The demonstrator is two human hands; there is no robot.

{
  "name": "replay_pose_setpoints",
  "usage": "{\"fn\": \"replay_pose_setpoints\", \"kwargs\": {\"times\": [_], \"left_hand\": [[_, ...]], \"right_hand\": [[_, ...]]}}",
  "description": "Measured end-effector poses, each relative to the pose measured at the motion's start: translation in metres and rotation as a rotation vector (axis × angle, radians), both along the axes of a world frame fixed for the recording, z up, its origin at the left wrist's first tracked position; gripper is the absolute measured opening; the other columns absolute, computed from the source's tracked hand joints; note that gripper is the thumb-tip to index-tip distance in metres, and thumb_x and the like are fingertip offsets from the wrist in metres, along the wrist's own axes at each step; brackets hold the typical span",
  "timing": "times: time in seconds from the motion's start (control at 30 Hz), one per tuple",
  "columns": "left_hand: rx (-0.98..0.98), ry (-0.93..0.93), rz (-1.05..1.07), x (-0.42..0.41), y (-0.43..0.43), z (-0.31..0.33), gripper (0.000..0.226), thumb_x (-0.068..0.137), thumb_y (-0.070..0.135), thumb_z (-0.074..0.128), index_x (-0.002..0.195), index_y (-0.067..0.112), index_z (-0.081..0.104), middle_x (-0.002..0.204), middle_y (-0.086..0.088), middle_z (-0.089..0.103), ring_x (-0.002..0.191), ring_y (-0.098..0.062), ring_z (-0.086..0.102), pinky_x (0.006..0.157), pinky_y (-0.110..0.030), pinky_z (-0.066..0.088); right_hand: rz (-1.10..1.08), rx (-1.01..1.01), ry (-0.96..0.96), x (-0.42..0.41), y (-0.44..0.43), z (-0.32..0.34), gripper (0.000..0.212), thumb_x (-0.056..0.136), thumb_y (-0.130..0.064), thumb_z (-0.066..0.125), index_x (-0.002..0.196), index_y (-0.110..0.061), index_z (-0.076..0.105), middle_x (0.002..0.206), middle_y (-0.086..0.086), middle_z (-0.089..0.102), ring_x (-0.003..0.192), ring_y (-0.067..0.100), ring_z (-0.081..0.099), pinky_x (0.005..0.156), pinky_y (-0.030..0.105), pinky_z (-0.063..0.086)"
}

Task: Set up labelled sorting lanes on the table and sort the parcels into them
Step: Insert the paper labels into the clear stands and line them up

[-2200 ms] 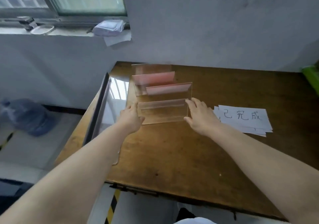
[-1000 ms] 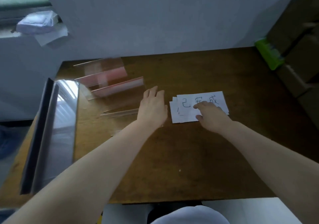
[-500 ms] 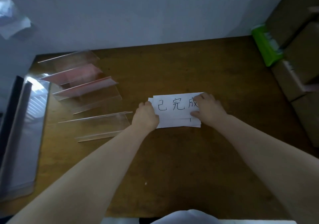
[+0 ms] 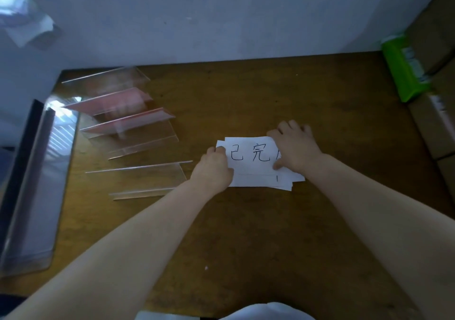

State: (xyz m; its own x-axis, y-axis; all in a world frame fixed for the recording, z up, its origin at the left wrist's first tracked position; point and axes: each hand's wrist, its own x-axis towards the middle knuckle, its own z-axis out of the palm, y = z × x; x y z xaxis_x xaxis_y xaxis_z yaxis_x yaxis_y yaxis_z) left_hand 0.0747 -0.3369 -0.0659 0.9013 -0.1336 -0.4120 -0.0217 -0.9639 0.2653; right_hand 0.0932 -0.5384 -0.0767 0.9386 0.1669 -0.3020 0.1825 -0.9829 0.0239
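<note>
A small stack of white paper labels (image 4: pixel 253 172) with black handwritten characters lies in the middle of the brown wooden table (image 4: pixel 270 233). My left hand (image 4: pixel 214 169) pinches the stack's left edge. My right hand (image 4: pixel 294 146) lies over its right side, fingers spread, thumb on the top sheet. To the left stand several clear acrylic sign holders in a row, the nearest one (image 4: pixel 142 180) empty. Two holders further back (image 4: pixel 128 122) carry pink inserts.
A long clear-and-black panel (image 4: pixel 32 184) lies along the table's left edge. A green packet (image 4: pixel 403 68) and cardboard boxes (image 4: pixel 438 93) stand at the right. A grey wall runs behind the table. Bare wood lies between me and the labels.
My left hand let go of the nearest sign holder and came over to the paper stack. My right hand also moved onto the stack. The view swung right and down.
</note>
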Motion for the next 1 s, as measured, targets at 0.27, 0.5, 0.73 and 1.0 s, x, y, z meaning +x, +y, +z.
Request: {"fn": "replay_pose_setpoints", "kwargs": {"times": [0.27,0.5,0.73,1.0], "left_hand": [[-0.181,-0.405,0.045,-0.016,0.041,0.037,0.032,0.097,0.01,0.049,0.126,0.013,0.061,0.121,-0.006,0.063,0.11,-0.026,0.058,0.089,-0.038,0.049],[-0.034,-0.728,-0.127,-0.033,0.117,0.054,0.034,0.083,-0.004,0.06,0.113,0.008,0.07,0.116,-0.009,0.068,0.115,-0.032,0.055,0.093,-0.047,0.049],[0.218,-0.357,0.192,-0.029,0.207,0.048,0.038,0.1,0.03,0.047,0.137,0.023,0.053,0.153,-0.011,0.036,0.141,-0.037,0.024,0.115,-0.049,0.023],[-0.003,-0.339,0.155,-0.039,0.233,0.034,0.035,0.102,0.015,0.045,0.134,0.023,0.059,0.139,-0.007,0.053,0.127,-0.031,0.043,0.1,-0.04,0.041]], "right_hand": [[-0.145,0.173,-0.204,-0.035,0.012,0.0,0.044,0.087,-0.001,0.049,0.124,-0.021,0.058,0.116,0.005,0.052,0.106,0.024,0.049,0.08,0.035,0.039],[-0.224,0.187,-0.339,-0.061,0.041,0.017,0.034,0.09,-0.003,0.048,0.116,-0.022,0.058,0.109,0.001,0.056,0.095,0.022,0.057,0.069,0.03,0.036],[-0.271,0.218,-0.38,-0.079,0.082,0.035,0.032,0.092,-0.003,0.05,0.117,-0.021,0.058,0.113,0.001,0.057,0.096,0.022,0.056,0.07,0.031,0.041],[-0.329,0.238,-0.349,-0.081,0.116,0.029,0.031,0.092,-0.004,0.049,0.118,-0.019,0.058,0.111,0.003,0.056,0.094,0.024,0.058,0.069,0.031,0.034]]}}
